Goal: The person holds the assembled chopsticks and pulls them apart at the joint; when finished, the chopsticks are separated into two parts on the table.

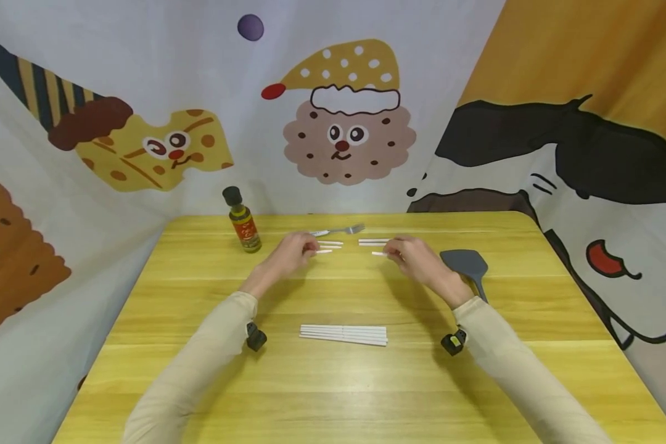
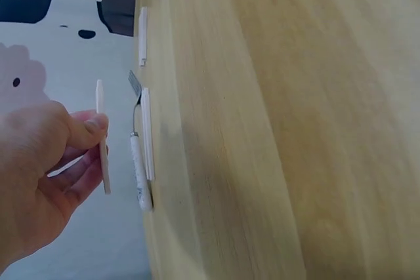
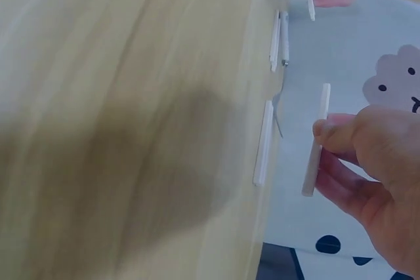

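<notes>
My left hand pinches a short white stick between thumb and fingers, held above the far part of the table. The stick's upper end narrows in the left wrist view. Across from it, my right hand pinches a similar white stick, also off the table. The two held sticks point toward each other, with a gap between. Behind the left one lie short white sticks; behind the right one lies another pair of white sticks. Several longer white sticks lie side by side nearer me.
A fork with a white handle lies at the table's far edge. A black-capped bottle stands at the far left. To the right, a grey spatula lies partly under my right forearm. A cartoon-printed cloth hangs behind the table.
</notes>
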The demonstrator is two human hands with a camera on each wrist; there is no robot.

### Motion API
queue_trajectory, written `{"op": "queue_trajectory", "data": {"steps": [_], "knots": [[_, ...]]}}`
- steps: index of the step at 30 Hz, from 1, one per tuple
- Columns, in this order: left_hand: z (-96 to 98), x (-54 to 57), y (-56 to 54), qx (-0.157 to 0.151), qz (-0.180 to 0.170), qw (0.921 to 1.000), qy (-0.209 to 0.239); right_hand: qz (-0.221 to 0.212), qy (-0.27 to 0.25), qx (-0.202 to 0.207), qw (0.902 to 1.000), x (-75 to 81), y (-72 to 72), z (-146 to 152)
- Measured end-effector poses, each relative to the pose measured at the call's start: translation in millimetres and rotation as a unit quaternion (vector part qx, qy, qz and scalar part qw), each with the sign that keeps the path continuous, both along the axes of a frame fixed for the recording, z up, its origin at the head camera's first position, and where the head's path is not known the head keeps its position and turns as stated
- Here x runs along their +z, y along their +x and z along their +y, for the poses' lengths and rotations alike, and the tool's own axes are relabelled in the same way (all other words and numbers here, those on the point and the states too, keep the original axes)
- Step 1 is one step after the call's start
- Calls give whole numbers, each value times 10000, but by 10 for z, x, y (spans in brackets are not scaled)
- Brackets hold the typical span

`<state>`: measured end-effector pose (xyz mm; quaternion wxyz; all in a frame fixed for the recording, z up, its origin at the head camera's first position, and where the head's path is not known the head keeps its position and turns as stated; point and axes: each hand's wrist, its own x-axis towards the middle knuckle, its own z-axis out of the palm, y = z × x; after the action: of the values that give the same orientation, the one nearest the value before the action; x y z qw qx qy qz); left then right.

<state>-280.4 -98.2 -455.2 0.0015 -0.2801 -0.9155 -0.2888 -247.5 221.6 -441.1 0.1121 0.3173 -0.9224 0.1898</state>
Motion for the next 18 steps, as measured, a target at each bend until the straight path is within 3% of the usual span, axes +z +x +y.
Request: {"op": "queue_trajectory", "data": {"steps": [10, 18], "knots": [[112, -126, -198, 74, -104, 9995, -294, -160, 190, -112, 9996, -123, -271, -119], [187, -217, -246, 91, -186, 9992, -355, -333, 338, -252, 9986, -286, -420, -174]]}}
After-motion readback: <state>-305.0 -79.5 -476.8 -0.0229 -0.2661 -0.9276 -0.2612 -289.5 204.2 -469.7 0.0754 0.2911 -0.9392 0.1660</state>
